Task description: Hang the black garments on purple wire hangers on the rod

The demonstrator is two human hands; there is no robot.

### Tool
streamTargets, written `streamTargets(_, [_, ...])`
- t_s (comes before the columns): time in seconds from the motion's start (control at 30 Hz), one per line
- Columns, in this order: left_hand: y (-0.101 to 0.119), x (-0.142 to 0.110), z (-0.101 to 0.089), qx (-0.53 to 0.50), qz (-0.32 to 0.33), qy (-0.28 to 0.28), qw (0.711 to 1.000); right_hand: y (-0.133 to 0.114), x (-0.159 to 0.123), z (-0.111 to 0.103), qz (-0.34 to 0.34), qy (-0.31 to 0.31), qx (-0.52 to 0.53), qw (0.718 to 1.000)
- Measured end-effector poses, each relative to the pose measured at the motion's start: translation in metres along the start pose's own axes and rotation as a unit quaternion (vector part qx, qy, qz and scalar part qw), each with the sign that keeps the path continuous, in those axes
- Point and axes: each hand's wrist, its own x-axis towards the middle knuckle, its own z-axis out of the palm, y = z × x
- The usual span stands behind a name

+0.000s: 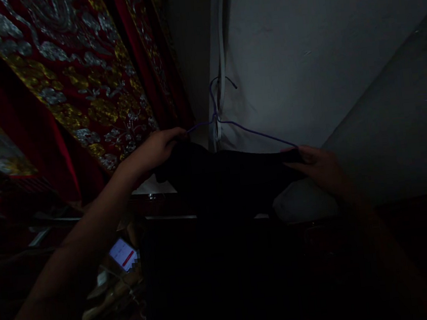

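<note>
A black garment (pixel 223 179) hangs from a thin purple wire hanger (pixel 244 128) in front of me, its lower part lost in the dark. My left hand (pixel 157 150) is closed on the garment's left shoulder at the hanger's left end. My right hand (pixel 319 164) grips the garment's right shoulder at the hanger's right end. The hanger's hook (pixel 216 91) rises beside a pale vertical strip (pixel 219 52) at the wall corner.
Red cloth with gold and silver embroidery (pixel 75 78) hangs at the left. A grey-white wall (pixel 300 44) fills the upper right. A lit phone screen (pixel 123 253) and cluttered items lie low at the left. The room is very dim.
</note>
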Motion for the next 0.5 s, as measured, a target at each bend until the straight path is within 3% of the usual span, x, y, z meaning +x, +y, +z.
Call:
streamTargets(0.1, [-0.004, -0.001, 0.005, 0.002, 0.003, 0.03, 1.0, -0.014, 0.001, -0.01, 0.005, -0.101, 0.002, 0.995])
streamTargets(0.2, [-0.008, 0.0, 0.009, 0.006, 0.001, 0.063, 0.998, -0.037, -0.009, -0.017, -0.018, -0.146, -0.06, 0.987])
streamTargets(0.4, [-0.004, 0.001, 0.012, 0.013, -0.017, 0.081, 0.996, -0.059, -0.031, -0.021, -0.073, -0.055, -0.144, 0.985])
streamTargets(0.5, [-0.003, 0.001, 0.013, 0.032, -0.007, 0.074, 0.997, -0.052, -0.031, -0.013, -0.098, -0.088, -0.173, 0.976])
